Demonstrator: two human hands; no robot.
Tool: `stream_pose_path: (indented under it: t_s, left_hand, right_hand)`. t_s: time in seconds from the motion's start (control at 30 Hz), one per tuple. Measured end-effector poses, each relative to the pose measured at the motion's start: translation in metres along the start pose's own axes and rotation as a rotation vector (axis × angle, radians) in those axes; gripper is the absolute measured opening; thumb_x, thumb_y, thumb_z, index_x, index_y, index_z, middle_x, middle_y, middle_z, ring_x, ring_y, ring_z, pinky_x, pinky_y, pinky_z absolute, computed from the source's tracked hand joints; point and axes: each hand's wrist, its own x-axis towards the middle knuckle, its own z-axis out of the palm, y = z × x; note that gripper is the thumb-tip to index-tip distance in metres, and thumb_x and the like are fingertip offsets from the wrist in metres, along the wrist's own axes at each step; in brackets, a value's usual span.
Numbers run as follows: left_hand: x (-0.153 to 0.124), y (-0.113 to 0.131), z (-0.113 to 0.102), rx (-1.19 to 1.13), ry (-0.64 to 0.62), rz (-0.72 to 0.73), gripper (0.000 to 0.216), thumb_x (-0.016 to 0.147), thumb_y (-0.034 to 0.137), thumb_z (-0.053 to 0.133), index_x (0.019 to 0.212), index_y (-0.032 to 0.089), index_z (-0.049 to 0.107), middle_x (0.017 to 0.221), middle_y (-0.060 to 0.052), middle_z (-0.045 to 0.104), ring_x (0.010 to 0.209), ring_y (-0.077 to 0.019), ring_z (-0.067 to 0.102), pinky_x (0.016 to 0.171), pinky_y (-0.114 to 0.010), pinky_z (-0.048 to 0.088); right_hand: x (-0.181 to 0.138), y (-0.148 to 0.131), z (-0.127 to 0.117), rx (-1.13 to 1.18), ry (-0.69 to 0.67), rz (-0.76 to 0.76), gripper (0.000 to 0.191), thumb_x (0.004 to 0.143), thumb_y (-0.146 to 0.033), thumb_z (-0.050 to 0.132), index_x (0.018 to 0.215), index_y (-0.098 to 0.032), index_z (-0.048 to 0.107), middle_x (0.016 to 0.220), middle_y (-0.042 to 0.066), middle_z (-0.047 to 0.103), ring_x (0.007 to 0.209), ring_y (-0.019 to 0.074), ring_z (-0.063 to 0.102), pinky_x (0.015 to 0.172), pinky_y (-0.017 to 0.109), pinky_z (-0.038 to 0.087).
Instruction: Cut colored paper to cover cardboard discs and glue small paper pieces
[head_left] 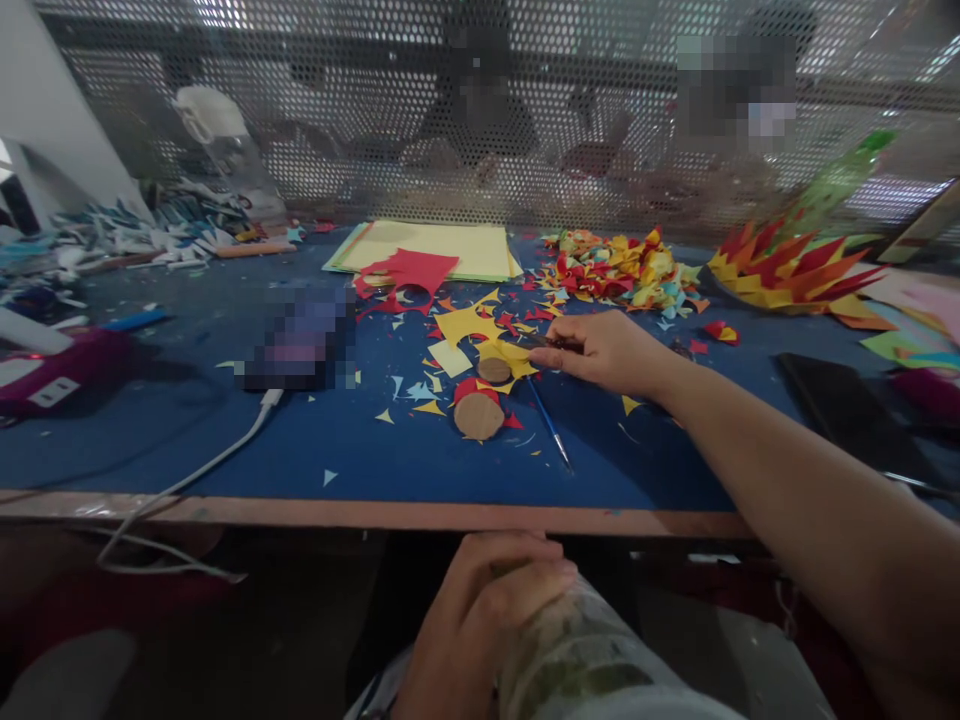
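Head view: a thin dark tool (551, 343) sits low over the blue desk (337, 450), its tip over a cut yellow paper shape (469, 328); what kind of tool it is cannot be told. The right hand (611, 352) has its grip pinched on the tool, with the arm stretched in from the right. Just in front of the yellow shape are a small wooden disc (494, 370) and a larger wooden disc (478, 416), with a blue pen (551, 425) lying beside them among red and yellow scraps. Below the desk's near edge, the left hand (480, 620) has its grip clasped around a cloudy pale container (585, 650). Farther back lie yellow sheets (450, 248), a red sheet (412, 270) and a heap of coloured offcuts (622, 265).
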Motion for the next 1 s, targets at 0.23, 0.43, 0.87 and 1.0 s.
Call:
stream_pose_path:
  t_s: [0.23,0.43,0.87,1.0]
  left_hand:
    - [0.0011,0.0019,-0.0026,-0.016,-0.031,-0.003,0.054,0.086,0.031,0.064,0.135,0.048,0.050,0.120,-0.003,0.061,0.116,-0.0264,0.062,0.096,-0.044,0.056]
    - [0.0010,-0.0002,-0.0012,-0.019,-0.025,0.005,0.054,0.089,0.024,0.063,0.135,0.049,0.051,0.121,-0.002,0.062,0.116,-0.0248,0.063,0.098,-0.042,0.056]
    - [0.0009,-0.0019,-0.0005,-0.038,-0.020,0.022,0.047,0.091,0.026,0.064,0.132,0.046,0.054,0.119,-0.002,0.064,0.113,-0.0230,0.065,0.099,-0.038,0.057]
    - [-0.0001,-0.0051,-0.0018,-0.043,-0.042,0.021,0.043,0.093,0.030,0.062,0.133,0.045,0.055,0.120,-0.003,0.065,0.114,-0.0240,0.066,0.098,-0.039,0.059]
  right_hand:
    - [-0.0006,-0.0012,-0.0002,0.015,0.022,0.005,0.055,0.091,-0.070,0.045,0.072,-0.019,0.054,0.059,-0.002,0.049,0.053,0.0115,0.042,0.057,0.027,0.027]
    - [-0.0005,-0.0021,-0.0013,0.011,0.020,0.007,0.052,0.091,-0.068,0.047,0.071,-0.019,0.054,0.058,-0.002,0.048,0.053,0.0117,0.041,0.057,0.028,0.026]
    - [-0.0006,-0.0009,-0.0003,0.014,0.007,0.017,0.051,0.091,-0.066,0.048,0.074,-0.019,0.057,0.060,-0.002,0.051,0.054,0.0123,0.044,0.058,0.028,0.027]
    - [-0.0008,-0.0010,-0.0008,0.020,-0.006,0.016,0.054,0.092,-0.069,0.046,0.075,-0.019,0.057,0.063,-0.001,0.053,0.057,0.0132,0.045,0.058,0.028,0.028]
